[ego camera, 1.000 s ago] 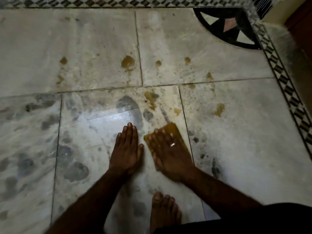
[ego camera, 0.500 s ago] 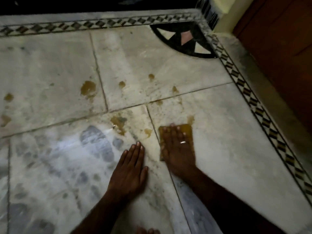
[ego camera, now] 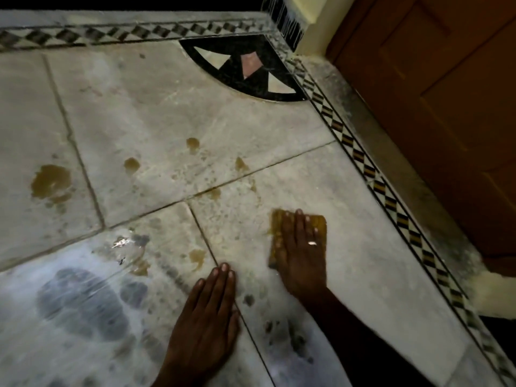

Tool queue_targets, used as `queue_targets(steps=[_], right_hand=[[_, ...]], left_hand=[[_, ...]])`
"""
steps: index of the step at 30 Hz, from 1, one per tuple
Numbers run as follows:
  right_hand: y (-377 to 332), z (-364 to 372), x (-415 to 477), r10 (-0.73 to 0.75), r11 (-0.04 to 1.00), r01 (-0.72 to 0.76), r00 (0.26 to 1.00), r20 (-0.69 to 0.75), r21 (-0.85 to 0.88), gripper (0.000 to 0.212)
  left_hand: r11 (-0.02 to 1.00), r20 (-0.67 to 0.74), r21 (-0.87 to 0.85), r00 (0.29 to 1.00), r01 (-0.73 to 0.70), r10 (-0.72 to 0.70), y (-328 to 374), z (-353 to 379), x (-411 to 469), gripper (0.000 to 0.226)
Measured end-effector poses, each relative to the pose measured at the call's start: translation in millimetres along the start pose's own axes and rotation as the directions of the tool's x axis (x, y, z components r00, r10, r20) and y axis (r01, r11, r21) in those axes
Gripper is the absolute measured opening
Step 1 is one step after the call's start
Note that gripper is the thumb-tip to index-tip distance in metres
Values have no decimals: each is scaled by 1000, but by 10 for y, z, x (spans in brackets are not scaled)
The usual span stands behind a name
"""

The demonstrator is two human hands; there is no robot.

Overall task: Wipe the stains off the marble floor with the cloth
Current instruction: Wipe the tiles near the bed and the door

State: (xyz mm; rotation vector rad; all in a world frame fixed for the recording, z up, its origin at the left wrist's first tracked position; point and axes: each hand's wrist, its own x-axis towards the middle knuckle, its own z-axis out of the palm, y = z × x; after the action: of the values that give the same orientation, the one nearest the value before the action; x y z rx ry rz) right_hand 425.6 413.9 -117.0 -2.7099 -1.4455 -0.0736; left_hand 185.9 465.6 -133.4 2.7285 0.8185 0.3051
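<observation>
Marble floor (ego camera: 167, 107): pale slabs, dark joints, diamond-pattern border band (ego camera: 371, 171), black quarter-circle inlay (ego camera: 245, 71) at the corner. On it: brown stains (ego camera: 50, 181), largest at left, smaller ones near the joints; yellow-brown cloth (ego camera: 321, 227), flat under the right hand (ego camera: 301, 252); left hand (ego camera: 206, 317), flat alongside.

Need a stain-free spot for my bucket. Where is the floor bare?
Bare: the marble floor between the cloth under the right hand and the patterned border; also below the black corner inlay. Crowded: brown stains cluster along the joints left of the cloth, beyond the left hand.
</observation>
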Motion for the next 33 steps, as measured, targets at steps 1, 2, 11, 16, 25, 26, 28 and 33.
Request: queue_targets(steps=[1,2,11,16,25,26,28,33], right_hand=[[-119,23,85,-9,1000,9,1000,-20,-5,66],[-241,50,84,-48,999,47,997,-55,-12,65],[437,26,-687,-233,969,234,972,19,-77,56],[432,65,368,100,995,-100,995,-4,1,61],[-206,-60,-458,-398,918,398,917,9,1,60],[-58,-69,-539,-405,914,405,914,8,-3,59],[278,-27,-491,-328,944,328,945,2,-32,57],[506,49,465,34,999,-33,998,59,-5,64]], left_hand=[[1000,3,-3,1000,3,-3,7,25,51,63],[1000,-3,10,1000,5,-5,2,34,71,63],[998,-26,64,999,21,-20,7,50,59,62],[997,-6,78,1000,24,-23,26,7,87,65],[991,-77,118,996,63,-54,26,26,92,63],[990,-77,119,995,70,-61,23,35,95,62],[990,-73,117,994,84,-76,40,41,104,62],[986,-98,130,991,108,-95,46,31,129,66]])
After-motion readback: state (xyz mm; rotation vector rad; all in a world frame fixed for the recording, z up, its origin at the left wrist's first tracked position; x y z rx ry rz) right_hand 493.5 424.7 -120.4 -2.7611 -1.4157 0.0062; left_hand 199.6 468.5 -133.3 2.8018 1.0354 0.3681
